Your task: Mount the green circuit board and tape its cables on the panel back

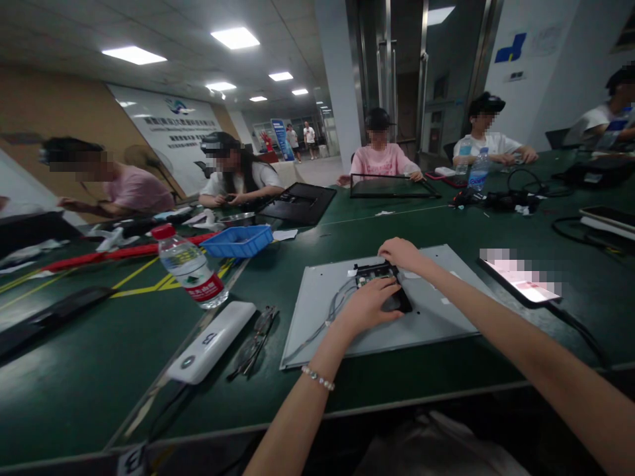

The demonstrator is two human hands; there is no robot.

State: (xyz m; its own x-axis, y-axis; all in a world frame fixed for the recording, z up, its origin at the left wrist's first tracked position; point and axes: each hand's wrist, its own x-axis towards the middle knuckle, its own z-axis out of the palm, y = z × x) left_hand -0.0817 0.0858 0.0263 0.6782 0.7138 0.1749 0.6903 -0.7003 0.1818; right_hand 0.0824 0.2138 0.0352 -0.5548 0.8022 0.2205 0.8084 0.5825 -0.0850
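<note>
A grey metal-backed flat panel (317, 311) lies on the green table in front of me. On its middle is a black plastic bracket (404, 301) with a circuit board partly visible, and thin grey cables (333, 307) run from it toward the panel's near left corner. My left hand (371, 303), a beaded bracelet on its wrist, rests over the bracket with fingers stretched and thumb apart. At the bracket's far edge, my right hand (401, 254) has its fingers bent down onto it; the fingertips are partly hidden.
Left of the panel are folded glasses (255, 340), a white power bank (213, 342), a water bottle (191, 268) and a blue tray (238, 241). A lit phone (520, 281) with a cable lies on the right. Several people sit across the table, one holding a black frame (391, 195).
</note>
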